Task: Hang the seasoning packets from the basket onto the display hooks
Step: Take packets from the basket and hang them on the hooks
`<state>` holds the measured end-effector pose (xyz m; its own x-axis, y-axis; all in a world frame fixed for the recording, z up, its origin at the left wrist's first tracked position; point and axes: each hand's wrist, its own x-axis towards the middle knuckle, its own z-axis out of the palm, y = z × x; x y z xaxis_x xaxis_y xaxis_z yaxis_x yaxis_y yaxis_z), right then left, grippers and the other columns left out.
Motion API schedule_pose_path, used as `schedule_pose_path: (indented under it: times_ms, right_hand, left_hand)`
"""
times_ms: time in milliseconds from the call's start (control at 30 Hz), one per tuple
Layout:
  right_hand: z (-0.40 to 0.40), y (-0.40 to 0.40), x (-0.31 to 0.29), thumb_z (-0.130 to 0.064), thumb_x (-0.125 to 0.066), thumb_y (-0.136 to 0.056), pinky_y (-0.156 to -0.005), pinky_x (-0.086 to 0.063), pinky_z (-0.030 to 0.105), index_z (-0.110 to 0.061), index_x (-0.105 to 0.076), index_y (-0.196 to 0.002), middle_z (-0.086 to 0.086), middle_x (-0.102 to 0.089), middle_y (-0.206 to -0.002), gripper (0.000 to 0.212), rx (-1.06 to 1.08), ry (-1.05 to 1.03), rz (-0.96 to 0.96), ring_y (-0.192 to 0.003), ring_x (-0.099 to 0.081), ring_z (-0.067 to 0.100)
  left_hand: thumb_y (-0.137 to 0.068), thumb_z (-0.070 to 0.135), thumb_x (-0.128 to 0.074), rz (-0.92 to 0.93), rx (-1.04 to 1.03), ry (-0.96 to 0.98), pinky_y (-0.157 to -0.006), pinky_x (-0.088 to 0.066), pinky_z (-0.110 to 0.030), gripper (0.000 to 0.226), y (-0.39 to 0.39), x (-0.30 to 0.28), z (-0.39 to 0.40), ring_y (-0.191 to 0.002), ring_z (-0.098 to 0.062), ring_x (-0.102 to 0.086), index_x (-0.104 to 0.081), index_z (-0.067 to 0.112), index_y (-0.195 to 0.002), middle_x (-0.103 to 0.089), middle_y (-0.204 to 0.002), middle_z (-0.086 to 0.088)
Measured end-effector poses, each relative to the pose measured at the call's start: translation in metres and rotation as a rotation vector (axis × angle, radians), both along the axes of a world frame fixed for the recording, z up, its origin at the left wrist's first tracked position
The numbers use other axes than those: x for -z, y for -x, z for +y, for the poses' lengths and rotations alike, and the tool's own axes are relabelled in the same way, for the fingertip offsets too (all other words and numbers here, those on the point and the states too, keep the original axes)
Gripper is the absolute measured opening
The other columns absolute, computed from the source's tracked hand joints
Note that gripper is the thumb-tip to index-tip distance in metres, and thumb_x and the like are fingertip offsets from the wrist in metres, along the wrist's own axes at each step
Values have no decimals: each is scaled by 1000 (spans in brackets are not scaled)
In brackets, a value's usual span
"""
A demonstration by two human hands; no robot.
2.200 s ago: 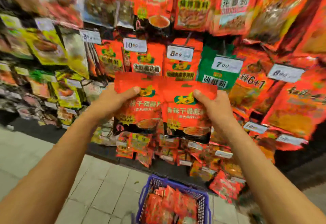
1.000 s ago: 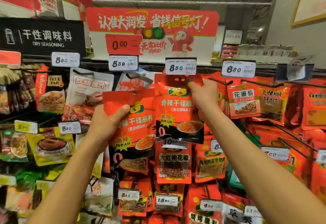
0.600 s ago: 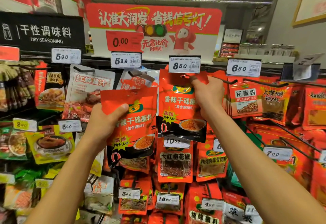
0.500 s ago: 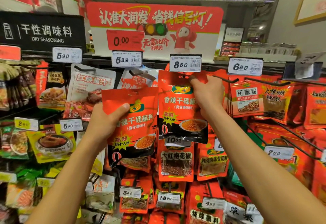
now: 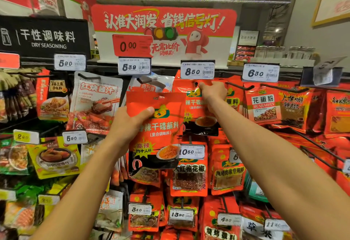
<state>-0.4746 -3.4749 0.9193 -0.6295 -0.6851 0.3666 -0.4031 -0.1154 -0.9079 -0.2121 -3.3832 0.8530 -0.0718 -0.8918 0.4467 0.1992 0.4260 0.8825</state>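
Observation:
My left hand (image 5: 126, 124) grips an orange-red seasoning packet (image 5: 157, 135) by its left edge, thumb across the front, holding it up in front of the shelf. My right hand (image 5: 213, 92) pinches the top of a second matching packet (image 5: 197, 115) just below the 8.50 price tag (image 5: 197, 69), where its hang hole (image 5: 196, 84) meets the display hook. More packets of the same kind hang behind it. The basket is out of view.
Rows of hooks with red, yellow and white seasoning packets fill the rack. Black hook arms (image 5: 240, 86) jut out to the right of my right hand. A red promotional sign (image 5: 164, 31) and a black "DRY SEASONING" board (image 5: 45, 37) stand above.
My view rose from the basket and lower shelves to the top row. My right hand lifted its packet up to the hook under the 8.50 tag; my left hand shifted its packet slightly right.

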Motion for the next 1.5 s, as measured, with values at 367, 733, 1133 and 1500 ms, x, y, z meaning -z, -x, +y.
schedule_pose_path:
  times_ms: [367, 733, 1133, 1500]
  right_hand:
    - [52, 20, 27, -32, -62, -93, -63, -47, 27, -22, -64, -107, -2, -65, -96, 17, -130, 304, -139, -84, -63, 17]
    - [74, 4, 18, -30, -73, -93, -65, -61, 39, -17, -73, -85, 4, -78, -82, 16, -452, 296, -145, -73, -73, 21]
    - [73, -5, 12, -32, -79, -84, -74, -60, 60, -5, -73, -81, 18, -76, -85, 27, -305, 313, -138, -84, -73, 41]
    - [69, 9, 35, -43, -70, -90, -55, -52, 25, -21, -71, -81, -8, -75, -72, 24, -282, 135, -94, -63, -71, 9]
  left_hand:
    - [-90, 23, -76, -12, 101, 13, -62, -61, -31, 5, 69, -7, -21, -77, -18, -77, -71, 24, -93, -79, -86, 1]
    - [-89, 30, -75, 65, 8, -66, -61, -60, -36, 16, 111, -39, -50, -67, -20, -75, -70, 18, -79, -76, -71, -1]
    - [-88, 27, -75, 22, 69, -162, -52, -59, -33, 16, 109, -56, -52, -64, -24, -76, -69, 14, -95, -77, -71, -5]
    - [-90, 40, -74, -92, 7, -114, -64, -62, -36, 23, 103, -35, -60, -70, -23, -75, -69, 18, -87, -77, -77, -4]
